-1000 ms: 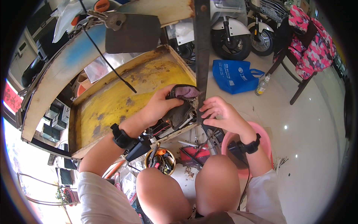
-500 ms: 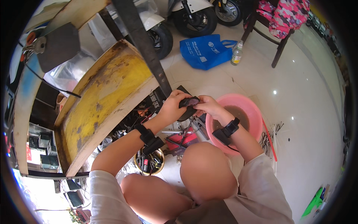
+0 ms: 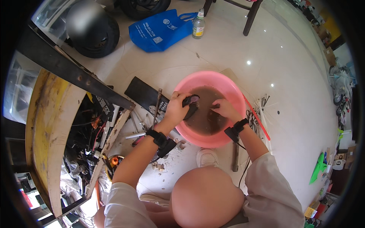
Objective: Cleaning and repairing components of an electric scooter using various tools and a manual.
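Observation:
My left hand [image 3: 177, 109] is closed around a folded black rubber piece [image 3: 191, 111] that has a purplish patch near its upper end. It holds the piece over the left side of a pink basin [image 3: 236, 88]. Murky brown water [image 3: 205, 126] stands in the basin. Above the right part of the water is my right hand [image 3: 227, 111], apart from the rubber piece. Its thumb and fingers are pinched together, with something small and dark at the tips that I cannot make out. A black strapped device sits on each wrist.
Left of the basin lie a black plate [image 3: 142, 94] and a metal rod [image 3: 157, 108]. A worn yellow metal frame [image 3: 57, 114] stands farther left. Beyond are a blue bag [image 3: 159, 32] and a glass bottle [image 3: 198, 26]. White strips [image 3: 262, 121] lie at the right.
Both hands were together left of the basin; now they are over the water and apart, the left keeping the black rubber piece. The view has shifted right.

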`<state>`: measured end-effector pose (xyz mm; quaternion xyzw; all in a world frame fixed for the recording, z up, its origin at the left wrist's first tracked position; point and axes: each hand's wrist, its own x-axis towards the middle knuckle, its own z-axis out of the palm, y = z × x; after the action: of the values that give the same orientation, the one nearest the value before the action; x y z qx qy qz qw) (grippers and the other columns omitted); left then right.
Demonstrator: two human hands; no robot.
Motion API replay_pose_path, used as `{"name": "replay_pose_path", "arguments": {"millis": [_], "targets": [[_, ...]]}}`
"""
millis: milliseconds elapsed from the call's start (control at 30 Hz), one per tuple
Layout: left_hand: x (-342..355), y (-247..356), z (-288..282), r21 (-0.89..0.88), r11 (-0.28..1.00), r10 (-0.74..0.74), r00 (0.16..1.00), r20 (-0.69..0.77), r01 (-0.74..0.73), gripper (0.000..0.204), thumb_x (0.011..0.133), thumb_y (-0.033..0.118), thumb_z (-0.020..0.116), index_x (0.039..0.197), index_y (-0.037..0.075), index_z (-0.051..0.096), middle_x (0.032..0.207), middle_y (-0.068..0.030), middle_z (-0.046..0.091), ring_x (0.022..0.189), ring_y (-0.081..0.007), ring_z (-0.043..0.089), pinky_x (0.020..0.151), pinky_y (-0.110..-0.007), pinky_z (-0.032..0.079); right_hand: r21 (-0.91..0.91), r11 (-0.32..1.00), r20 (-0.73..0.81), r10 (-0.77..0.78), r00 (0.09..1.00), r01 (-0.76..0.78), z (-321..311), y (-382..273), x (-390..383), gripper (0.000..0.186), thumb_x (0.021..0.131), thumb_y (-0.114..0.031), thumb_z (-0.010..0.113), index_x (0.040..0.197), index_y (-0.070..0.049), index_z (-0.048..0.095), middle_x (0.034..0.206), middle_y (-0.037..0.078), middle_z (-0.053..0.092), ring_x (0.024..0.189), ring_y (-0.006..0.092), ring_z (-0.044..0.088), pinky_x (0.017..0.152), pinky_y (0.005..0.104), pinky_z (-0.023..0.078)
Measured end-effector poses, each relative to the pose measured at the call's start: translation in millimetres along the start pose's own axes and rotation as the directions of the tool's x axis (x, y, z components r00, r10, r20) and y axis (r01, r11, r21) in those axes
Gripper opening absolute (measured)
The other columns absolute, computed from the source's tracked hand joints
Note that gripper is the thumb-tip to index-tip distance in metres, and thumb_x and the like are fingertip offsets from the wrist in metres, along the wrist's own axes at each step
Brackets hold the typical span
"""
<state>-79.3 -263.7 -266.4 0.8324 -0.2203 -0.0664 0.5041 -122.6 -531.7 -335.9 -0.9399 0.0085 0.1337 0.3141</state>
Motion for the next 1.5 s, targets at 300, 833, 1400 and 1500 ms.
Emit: {"name": "replay_pose_path", "arguments": {"millis": [300,833,1400,1500], "targets": [[-0.5,-25.2,22.3,0.038,0.991,-0.130,0.991,-0.025,0.131,0.039,0.071,0.002,0.059,0.109,0.009,0.061,0.107,-0.0157,0.053,0.098,-0.0339,0.056,0.086,-0.038,0.047,-0.296,0.954,-0.091,0.030,0.995,-0.056,18.8,13.6,10.2,0.047,0.068,-0.019,0.073,0.112,-0.011,0.059,0.110,0.020,0.053,0.103,0.0359,0.053,0.085,0.0448,0.046],[-1.7,-36.7,66.6,0.058,0.962,-0.266,0.964,0.019,0.265,0.042,0.076,0.004,0.059,0.117,0.010,0.057,0.111,-0.0163,0.051,0.104,-0.0346,0.054,0.089,-0.040,0.045,0.663,0.722,0.117,0.162,0.980,-0.198,47.5,-35.1,12.5,0.017,0.082,-0.005,0.059,0.098,0.001,0.058,0.078,0.011,0.062,0.066,0.0197,0.062,0.057,0.0305,0.050],[4.5,-40.5,60.1,0.222,0.938,-0.268,0.963,-0.027,0.267,0.037,0.074,-0.002,0.056,0.110,0.010,0.057,0.114,-0.0167,0.047,0.089,-0.0373,0.059,0.079,-0.045,0.050,0.146,0.985,-0.144,-0.073,0.987,0.094,21.7,39.9,27.8,0.023,0.087,-0.006,0.057,0.107,0.004,0.058,0.089,0.014,0.065,0.074,0.0218,0.066,0.060,0.0324,0.055],[-1.2,-41.3,56.8,0.230,0.937,-0.265,0.964,-0.026,0.264,0.037,0.075,-0.001,0.057,0.111,0.009,0.056,0.114,-0.0176,0.047,0.089,-0.0379,0.059,0.079,-0.045,0.049,-0.109,0.993,-0.236,0.025,0.971,-0.052,38.1,31.6,25.9,0.023,0.083,-0.007,0.062,0.103,0.004,0.059,0.089,0.013,0.065,0.084,0.0241,0.064,0.066,0.0340,0.054]]}}
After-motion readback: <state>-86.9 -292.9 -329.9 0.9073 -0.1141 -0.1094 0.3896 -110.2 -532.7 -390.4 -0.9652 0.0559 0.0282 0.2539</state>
